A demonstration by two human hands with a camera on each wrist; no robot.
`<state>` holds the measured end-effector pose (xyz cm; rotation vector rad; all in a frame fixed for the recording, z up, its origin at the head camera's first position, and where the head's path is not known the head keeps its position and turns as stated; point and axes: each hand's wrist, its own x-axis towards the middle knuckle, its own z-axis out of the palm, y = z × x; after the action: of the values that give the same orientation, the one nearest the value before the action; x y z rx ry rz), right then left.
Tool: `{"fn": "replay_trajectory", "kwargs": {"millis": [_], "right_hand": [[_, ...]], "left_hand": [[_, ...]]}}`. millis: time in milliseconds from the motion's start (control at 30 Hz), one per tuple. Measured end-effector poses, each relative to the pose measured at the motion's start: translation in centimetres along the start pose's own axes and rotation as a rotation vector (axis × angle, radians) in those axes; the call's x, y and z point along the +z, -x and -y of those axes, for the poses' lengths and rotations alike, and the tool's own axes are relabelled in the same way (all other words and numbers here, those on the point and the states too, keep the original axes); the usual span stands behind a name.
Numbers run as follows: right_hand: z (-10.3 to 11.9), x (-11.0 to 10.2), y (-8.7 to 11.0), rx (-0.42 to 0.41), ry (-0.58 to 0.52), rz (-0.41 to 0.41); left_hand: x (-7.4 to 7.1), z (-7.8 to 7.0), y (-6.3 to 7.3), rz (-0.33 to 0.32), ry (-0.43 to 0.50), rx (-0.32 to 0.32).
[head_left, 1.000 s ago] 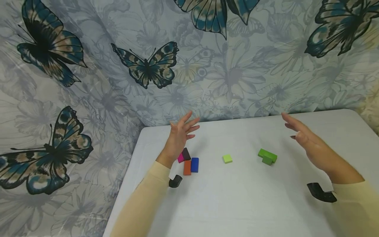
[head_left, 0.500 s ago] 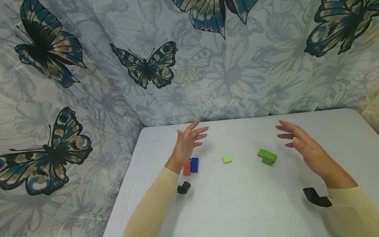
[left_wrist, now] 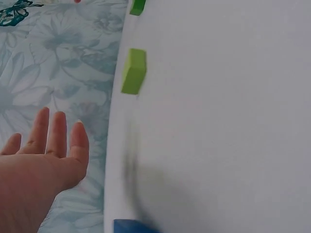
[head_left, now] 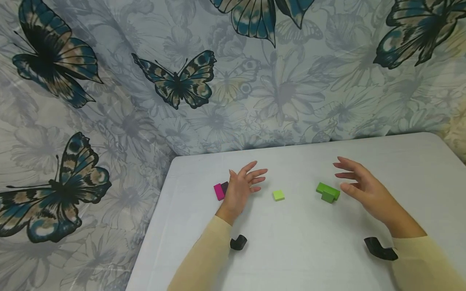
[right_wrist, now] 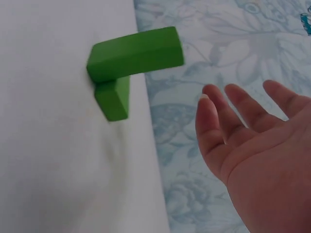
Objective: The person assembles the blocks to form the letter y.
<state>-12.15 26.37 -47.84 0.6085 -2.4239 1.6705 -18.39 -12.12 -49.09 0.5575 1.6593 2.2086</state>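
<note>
My left hand [head_left: 240,190] hovers above the white table with fingers spread, holding nothing. Beneath and beside it, a magenta block [head_left: 219,192] and a dark block [head_left: 225,187] partly show in the head view. The hand covers the orange block there; a corner of a blue block [left_wrist: 132,226] appears in the left wrist view. A lime-green block [head_left: 278,195] lies alone between the hands. My right hand [head_left: 367,193], loosely bent and holding nothing, is just right of two touching green blocks, a longer one [right_wrist: 138,53] and a smaller one [right_wrist: 114,99].
The white table [head_left: 298,250] runs back to a wall covering [head_left: 284,89] printed with butterflies and flowers. A black strap piece [head_left: 238,242] juts from the left wrist, and a similar black piece [head_left: 380,249] from the right.
Both hands have moved inward and lower in the head view: the left rightward, now covering the orange and blue blocks, the right leftward, nearer the green blocks. The blocks stay where they were.
</note>
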Motion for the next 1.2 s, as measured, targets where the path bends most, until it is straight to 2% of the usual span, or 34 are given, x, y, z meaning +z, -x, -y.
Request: {"fn": "replay_trajectory", "kwargs": {"millis": [200,400,567,700,900,1000,1200], "right_hand": [[-0.7,1.5,0.3,0.083,-0.019,-0.028],[-1.6,2.3,0.7,0.127,0.014,-0.053],[-2.4,2.9,1.2,0.150,0.033,-0.074],[-2.7,3.3,1.2,0.146,0.038,-0.086],[-3.7,3.8,1.5,0.150,0.099,-0.106],[-3.8,3.9,1.7,0.169,0.129,-0.115],[-3.7,3.7,2.0,0.242,0.172,-0.118]], "left_hand": [[0.7,2.1,0.3,-0.021,0.029,0.011],[2.1,3.6,-0.1,-0.088,0.093,0.004],[2.5,5.1,-0.1,-0.119,0.069,0.015],[2.1,6.2,0.1,-0.123,-0.079,0.020],[2.2,6.6,0.4,-0.139,-0.393,-0.057],[2.5,6.6,0.6,-0.140,-0.540,-0.066],[2.5,6.9,0.5,-0.144,-0.681,-0.039]]}}
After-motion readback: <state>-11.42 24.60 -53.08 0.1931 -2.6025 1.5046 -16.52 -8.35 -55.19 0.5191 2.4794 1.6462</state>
